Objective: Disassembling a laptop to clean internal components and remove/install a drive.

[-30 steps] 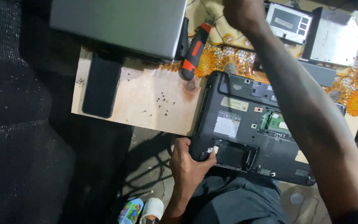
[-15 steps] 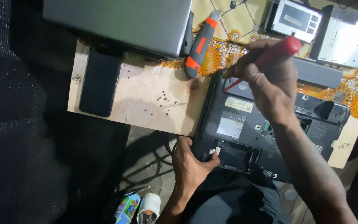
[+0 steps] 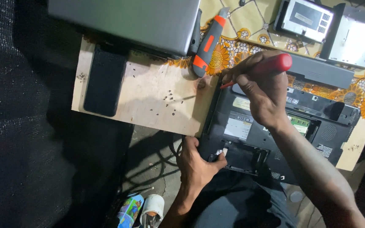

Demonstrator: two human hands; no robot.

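Our right hand (image 3: 263,90) grips a red-handled screwdriver (image 3: 262,69), tip at the upturned black laptop (image 3: 275,126) on the tabletop (image 3: 157,101); our left hand (image 3: 197,162) clamps its near corner.

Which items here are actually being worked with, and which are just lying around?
In use:
- laptop base, underside up, gripped at its corner by left hand
- red screwdriver in right hand, tip at the base

Lying about:
- orange driver
- phone
- loose screws on the board
- silver laptop
- drive
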